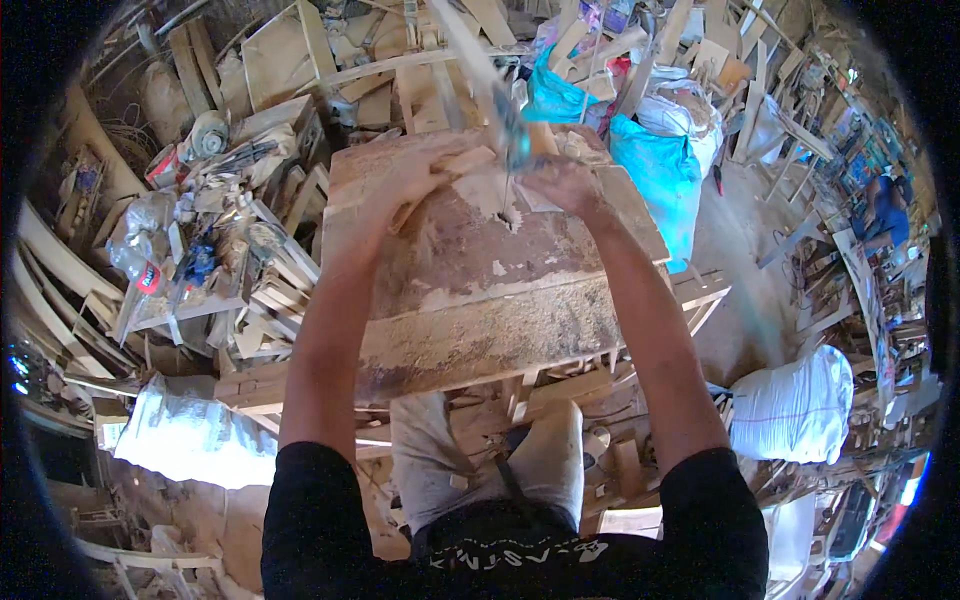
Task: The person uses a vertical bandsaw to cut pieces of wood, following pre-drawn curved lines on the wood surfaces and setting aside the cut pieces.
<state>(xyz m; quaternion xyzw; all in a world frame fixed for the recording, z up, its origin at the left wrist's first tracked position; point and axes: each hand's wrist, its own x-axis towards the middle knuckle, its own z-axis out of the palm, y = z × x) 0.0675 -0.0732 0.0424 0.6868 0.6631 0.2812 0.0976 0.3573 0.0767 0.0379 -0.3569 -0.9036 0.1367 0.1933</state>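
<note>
Nearest are the person's pale trousers (pixel 425 445) and dark shirt (pixel 520 535), with the thick front edge of the wooden counter (pixel 480 335) just beyond, coated in sawdust. Farther in, its worn top has a ragged slot (pixel 510 219), with a thin saw blade (pixel 507 190) upright at it. The left hand (pixel 412 182) is curled at a pale wood piece (pixel 467 161), left of the blade; blur hides whether it grips or merely steadies it. The right hand (pixel 562 186) is bent on the blade's other side, close to it; I cannot tell what, if anything, it pinches. The work looks under way, the piece being up at the blade, but no finished cut shows, so how much is left cannot be judged. Behind stand a blurred saw guide (pixel 515 130), a turquoise sack (pixel 655 180) and heaped offcuts (pixel 275 60).
</note>
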